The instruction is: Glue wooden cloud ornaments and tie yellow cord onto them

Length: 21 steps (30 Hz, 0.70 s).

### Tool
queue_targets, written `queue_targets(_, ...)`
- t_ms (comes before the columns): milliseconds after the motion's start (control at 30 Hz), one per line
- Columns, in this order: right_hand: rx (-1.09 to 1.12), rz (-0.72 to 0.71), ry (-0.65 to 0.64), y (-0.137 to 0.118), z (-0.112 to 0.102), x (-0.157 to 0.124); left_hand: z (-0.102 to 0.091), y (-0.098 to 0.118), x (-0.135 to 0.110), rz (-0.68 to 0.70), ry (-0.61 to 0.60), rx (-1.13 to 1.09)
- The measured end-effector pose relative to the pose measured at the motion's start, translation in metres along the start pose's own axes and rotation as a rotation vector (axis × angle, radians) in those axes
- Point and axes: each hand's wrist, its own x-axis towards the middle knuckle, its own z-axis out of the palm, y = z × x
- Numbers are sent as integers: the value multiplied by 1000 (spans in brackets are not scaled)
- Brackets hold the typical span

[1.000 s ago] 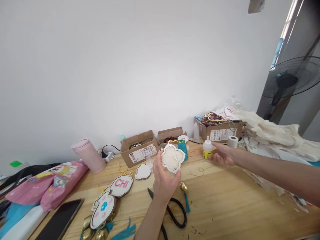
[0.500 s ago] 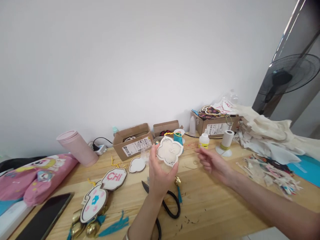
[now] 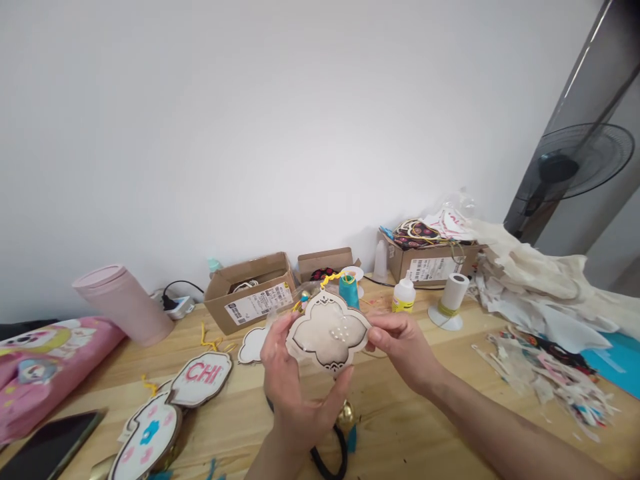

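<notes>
Both my hands hold up a cream, cloud-shaped wooden plaque (image 3: 327, 333) with a brown scalloped edge and small beads of glue on its face. My left hand (image 3: 293, 393) grips its left and lower edge with fingers curled round it. My right hand (image 3: 403, 350) pinches its right edge. A yellow cord loops from the plaque's top. A white glue bottle (image 3: 403, 295) with a yellow label stands on the wooden table (image 3: 440, 413) just behind my right hand.
Finished plaques, one reading CHI (image 3: 203, 377), lie at the left beside a phone (image 3: 47, 445) and a pink tumbler (image 3: 123, 303). Black scissors (image 3: 327, 457) and a gold bell lie under my hands. Cardboard boxes (image 3: 247, 297), a teal thread spool (image 3: 349, 288), a white roll (image 3: 453, 297), fabric scraps (image 3: 545, 373) and a fan (image 3: 570, 163) stand behind and right.
My right hand left the glue bottle standing on the table and came back to the plaque's right edge. The plaque moved closer and lower, now held by both hands.
</notes>
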Motion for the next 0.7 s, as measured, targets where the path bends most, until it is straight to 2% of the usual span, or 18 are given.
queue_targets(133,22,22,56,4,-2,-4,3,-3,-5,-77,-84,-50)
queue_targets(267,8,82,108,11,-6,-4,5,-5,-10,-175,-212,19)
queue_targets(400,103,132,135,21,-3,-3,6,-8,-11,-200,-232,38)
queue_targets(467,221,211,94,27,0,-3,6,-8,-11,-244,-248,42)
queue_targets(567,368,330,-49,34,7,-5,6,-8,-10,-308,-300,99)
queue_targets(700,521,413,-172,37,12,-7,7,-10,-10,-412,-399,117)
